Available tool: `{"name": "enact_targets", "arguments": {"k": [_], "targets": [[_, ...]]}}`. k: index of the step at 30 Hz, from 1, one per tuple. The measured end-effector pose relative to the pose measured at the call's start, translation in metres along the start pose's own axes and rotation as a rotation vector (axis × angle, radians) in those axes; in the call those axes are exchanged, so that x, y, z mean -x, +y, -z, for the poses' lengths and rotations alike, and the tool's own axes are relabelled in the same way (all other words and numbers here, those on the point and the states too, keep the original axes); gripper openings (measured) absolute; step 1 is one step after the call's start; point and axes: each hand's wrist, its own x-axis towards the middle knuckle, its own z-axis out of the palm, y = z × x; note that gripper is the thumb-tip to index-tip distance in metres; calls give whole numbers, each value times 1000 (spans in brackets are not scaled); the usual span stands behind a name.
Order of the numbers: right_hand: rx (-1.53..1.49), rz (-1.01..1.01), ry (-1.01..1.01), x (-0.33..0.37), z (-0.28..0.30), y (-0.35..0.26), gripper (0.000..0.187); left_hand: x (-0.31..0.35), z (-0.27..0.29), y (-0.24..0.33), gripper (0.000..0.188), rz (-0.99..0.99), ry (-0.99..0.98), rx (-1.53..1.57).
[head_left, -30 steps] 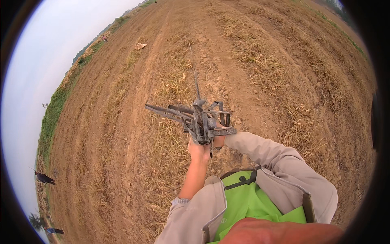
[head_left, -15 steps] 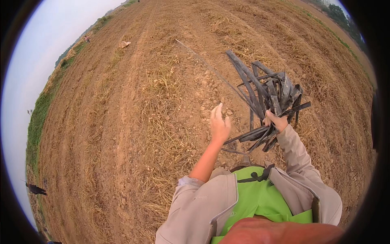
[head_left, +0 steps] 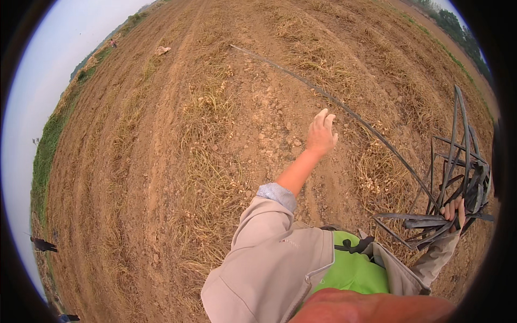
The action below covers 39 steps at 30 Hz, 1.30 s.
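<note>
At the far right, my right hand (head_left: 453, 210) is closed around a bundle of black drip tape (head_left: 475, 180), flat strips folded in loops that stick out on all sides. From the bundle a single taut length of the tape (head_left: 353, 114) runs slantwise up and left across the field to a far point on the ground. My left hand (head_left: 322, 133) reaches out over the soil in the middle, fingers apart and a little bent, holding nothing. It is just below the stretched tape and apart from it.
Rows of dry, pulled plants (head_left: 207, 134) lie on bare brown soil (head_left: 264, 107). A pale sack-like thing (head_left: 162, 50) rests far off on the left. Distant people stand at the left edge, one in dark clothes (head_left: 44, 245). A green bank (head_left: 51, 129) borders the field there.
My right hand has swung out to the right with the bundle, and the trailing tape is now drawn longer and straighter. My left hand has moved up and right, still empty.
</note>
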Motion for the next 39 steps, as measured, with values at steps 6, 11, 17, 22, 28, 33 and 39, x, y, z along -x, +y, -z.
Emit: {"name": "enact_targets", "arguments": {"k": [6,11,17,22,28,33,39], "targets": [[42,-33,-94,-16,27,13,21,-14,-36,92,61,-385,-260,-36],[-37,-24,-12,15,102,-15,23,2,-80,97,35,-240,-502,-158],[-209,37,517,59,254,-63,32,103,-62,53,32,85,-686,-334],[-152,26,1089,24,347,-16,35,173,4,52,36,140,-632,-509],[1199,-637,1323,-66,318,110,92,224,67,93,39,352,-590,-431],[1175,-145,949,-121,188,211,75,279,109,128,34,638,-242,-314],[1211,-7,523,-148,30,298,76,367,164,153,36,979,202,-64]]}}
